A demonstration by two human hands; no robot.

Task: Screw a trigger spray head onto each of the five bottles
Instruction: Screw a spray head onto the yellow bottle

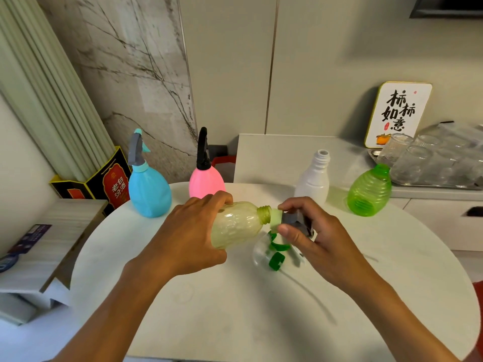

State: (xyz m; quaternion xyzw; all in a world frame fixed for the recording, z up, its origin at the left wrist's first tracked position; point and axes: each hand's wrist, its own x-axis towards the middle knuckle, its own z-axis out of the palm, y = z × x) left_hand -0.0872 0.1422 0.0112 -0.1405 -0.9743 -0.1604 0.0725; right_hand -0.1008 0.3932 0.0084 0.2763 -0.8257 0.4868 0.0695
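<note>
1. pale yellow-green bottle (pixel 235 223) is held tipped on its side above the white round table (pixel 235 309), threaded neck pointing right, so the opening faces the incoming part.
2. left hand (pixel 193 231) is wrapped round the bottle body, fingers curled over the top; judged a bracing grip against twist.
3. right hand (pixel 311 231) pinches a grey trigger spray head (pixel 295 220) by thumb and curled fingers; its pale green collar sits just at the neck, not yet seated on the threads.
4. blue bottle (pixel 149 189) and pink bottle (pixel 206 178), far left, already carry heads.
5. white bottle (pixel 313 178) and green ribbed bottle (pixel 369 192), far right, stand open-necked.
6. loose green-collared spray parts (pixel 277 254) lie on the table under the right hand, near for the next pick-up.
7. judged stage: third bottle of five, alignment before turning.
</note>
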